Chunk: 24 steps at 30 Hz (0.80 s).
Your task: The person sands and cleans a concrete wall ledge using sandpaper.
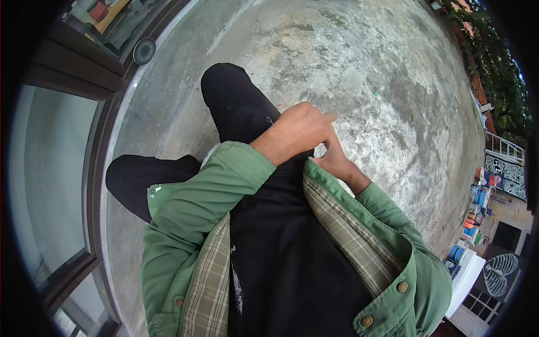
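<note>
My left hand (300, 130) reaches across in front of me, its fingers curled and pressed together near my right hand. Whatever it holds, if anything, is hidden behind the knuckles. My right hand (336, 159) pinches the top corner of the open front edge of the green jacket (351, 210) that I wear. The jacket's plaid lining (337, 233) shows below that corner. Both hands are close together above the black trousers (238, 104) on my bent legs. A small pale loop-shaped mark (270, 120) lies on the trousers beside my left wrist.
Around my legs spreads a worn, stained concrete floor (382, 73). Dark-framed glass panels (53, 174) run along the left, with a round dark object (144, 51) by the frame. At the far right are a white ladder-like rack (505, 147), a white box-like surface (467, 281) and several colourful items.
</note>
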### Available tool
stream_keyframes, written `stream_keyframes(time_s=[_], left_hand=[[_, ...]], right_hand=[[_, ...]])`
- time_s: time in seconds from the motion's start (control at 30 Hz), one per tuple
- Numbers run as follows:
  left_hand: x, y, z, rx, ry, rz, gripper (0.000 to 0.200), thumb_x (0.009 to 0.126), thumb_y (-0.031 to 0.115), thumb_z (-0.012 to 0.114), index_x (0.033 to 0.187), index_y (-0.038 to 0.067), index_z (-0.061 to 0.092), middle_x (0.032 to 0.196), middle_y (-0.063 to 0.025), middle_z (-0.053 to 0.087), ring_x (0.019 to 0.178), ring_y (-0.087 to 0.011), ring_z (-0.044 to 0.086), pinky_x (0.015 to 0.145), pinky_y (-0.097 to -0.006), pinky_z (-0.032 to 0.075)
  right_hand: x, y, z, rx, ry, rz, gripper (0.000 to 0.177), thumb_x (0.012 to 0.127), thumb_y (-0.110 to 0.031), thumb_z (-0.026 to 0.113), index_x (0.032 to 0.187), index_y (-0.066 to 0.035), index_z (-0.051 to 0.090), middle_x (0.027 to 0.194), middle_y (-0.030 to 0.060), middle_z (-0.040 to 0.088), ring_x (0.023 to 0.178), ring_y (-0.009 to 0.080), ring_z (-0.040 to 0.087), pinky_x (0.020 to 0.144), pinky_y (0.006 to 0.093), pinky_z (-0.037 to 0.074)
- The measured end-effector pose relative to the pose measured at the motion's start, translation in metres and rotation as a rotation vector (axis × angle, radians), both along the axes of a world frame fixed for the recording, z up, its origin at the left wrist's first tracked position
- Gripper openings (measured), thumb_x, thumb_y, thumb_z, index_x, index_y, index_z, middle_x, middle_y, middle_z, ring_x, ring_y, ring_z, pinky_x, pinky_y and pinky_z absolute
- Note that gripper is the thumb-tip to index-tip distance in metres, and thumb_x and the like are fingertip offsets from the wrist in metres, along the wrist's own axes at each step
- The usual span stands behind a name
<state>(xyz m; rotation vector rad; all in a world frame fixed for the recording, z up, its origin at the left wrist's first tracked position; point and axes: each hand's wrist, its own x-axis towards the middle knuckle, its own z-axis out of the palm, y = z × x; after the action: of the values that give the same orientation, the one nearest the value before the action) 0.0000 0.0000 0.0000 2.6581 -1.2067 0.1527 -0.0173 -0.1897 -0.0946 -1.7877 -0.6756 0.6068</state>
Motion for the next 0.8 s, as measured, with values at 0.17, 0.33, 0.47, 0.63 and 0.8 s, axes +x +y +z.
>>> stream_keyframes(time_s=[0.17,0.33,0.47,0.63,0.8], left_hand=[[-0.005,0.018,0.002,-0.109,0.073,0.049,0.006,0.073,0.014,0.064,0.072,0.011,0.069,0.089,-0.0033,0.058,0.065,-0.0248,0.066,0.058,-0.0371,0.053],[-0.009,0.095,0.036,-0.377,0.175,0.305,0.015,0.083,0.02,0.07,0.093,0.01,0.066,0.095,-0.0062,0.058,0.073,-0.0278,0.064,0.064,-0.0394,0.05],[-0.019,0.159,0.045,-0.52,0.211,0.516,0.014,0.085,0.018,0.069,0.096,0.01,0.068,0.096,-0.0041,0.059,0.077,-0.0206,0.063,0.066,-0.0335,0.05],[-0.032,0.223,0.02,-0.74,0.171,0.83,0.016,0.086,0.016,0.07,0.099,0.007,0.068,0.097,-0.0034,0.06,0.084,-0.0164,0.061,0.074,-0.0281,0.048],[-0.051,0.265,-0.014,-0.774,0.157,0.968,0.018,0.084,0.018,0.071,0.097,0.007,0.068,0.09,-0.006,0.063,0.089,-0.0212,0.062,0.08,-0.0319,0.047]], right_hand=[[0.015,0.023,-0.037,-0.009,-0.218,-0.065,0.068,0.058,-0.01,0.076,0.122,-0.003,0.055,0.13,0.0128,0.051,0.12,0.0286,0.053,0.094,0.039,0.045],[0.031,0.031,0.032,-0.008,-0.029,0.138,0.059,0.064,-0.004,0.073,0.12,-0.009,0.057,0.118,0.0049,0.054,0.1,0.0177,0.057,0.083,0.032,0.046],[0.039,0.02,0.052,-0.186,0.287,0.119,0.039,0.072,0.0,0.073,0.108,-0.009,0.059,0.108,0.002,0.053,0.083,0.0091,0.056,0.066,0.0227,0.045],[0.038,0.056,0.031,-0.052,-0.019,0.18,0.04,0.065,0.01,0.062,0.1,-0.007,0.056,0.093,0.0006,0.048,0.083,0.0116,0.051,0.073,0.0281,0.044],[0.047,0.038,0.078,-0.268,-0.007,0.264,0.047,0.068,0.012,0.056,0.111,-0.006,0.055,0.1,0.0074,0.055,0.083,0.0141,0.056,0.072,0.0315,0.047]])
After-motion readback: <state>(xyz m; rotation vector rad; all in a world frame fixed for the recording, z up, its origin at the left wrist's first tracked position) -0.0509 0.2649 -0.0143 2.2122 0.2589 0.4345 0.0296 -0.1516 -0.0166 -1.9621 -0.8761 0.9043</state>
